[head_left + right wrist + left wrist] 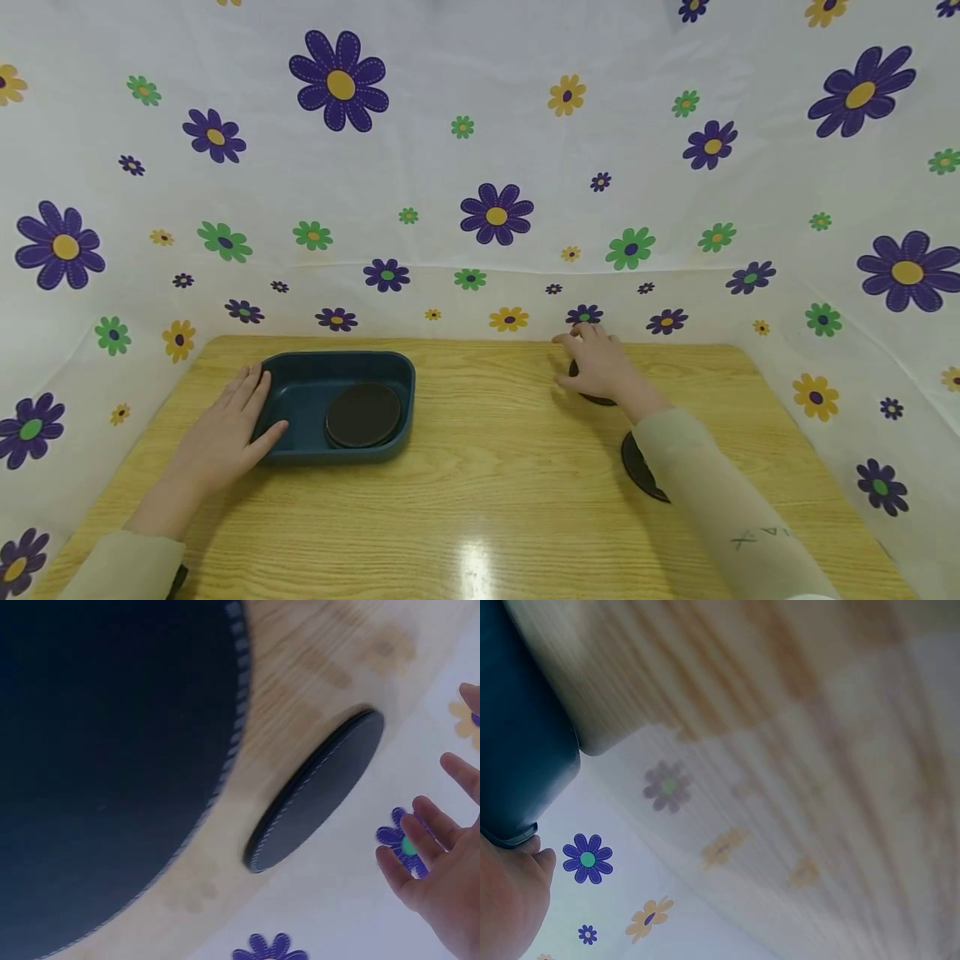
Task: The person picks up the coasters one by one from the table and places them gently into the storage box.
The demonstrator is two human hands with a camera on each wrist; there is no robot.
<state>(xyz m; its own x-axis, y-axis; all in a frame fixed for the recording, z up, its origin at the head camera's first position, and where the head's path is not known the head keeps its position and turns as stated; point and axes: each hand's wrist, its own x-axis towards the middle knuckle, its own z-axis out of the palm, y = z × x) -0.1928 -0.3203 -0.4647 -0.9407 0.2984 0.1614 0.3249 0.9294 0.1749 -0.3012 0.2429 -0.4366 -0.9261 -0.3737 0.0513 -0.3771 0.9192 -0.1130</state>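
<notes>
In the head view, a dark blue rectangular tray (300, 417) with rounded corners stands at the left. My left hand (225, 429) rests against its left side, fingers fairly straight along the rim and thumb over the near corner. Inside the tray, at its right, lies a round black coaster (363, 414). My right hand (598, 364) is above another black coaster (602, 401), fingers spread and apart from it in the right wrist view. That view shows the coaster's stitched edge. A further round black coaster (640, 471) lies nearer, partly covered by the right forearm.
The wood-grain table (480, 467) carries the tray and coasters. White cloth with purple, green and yellow flowers (497, 215) hangs behind the table and along both sides.
</notes>
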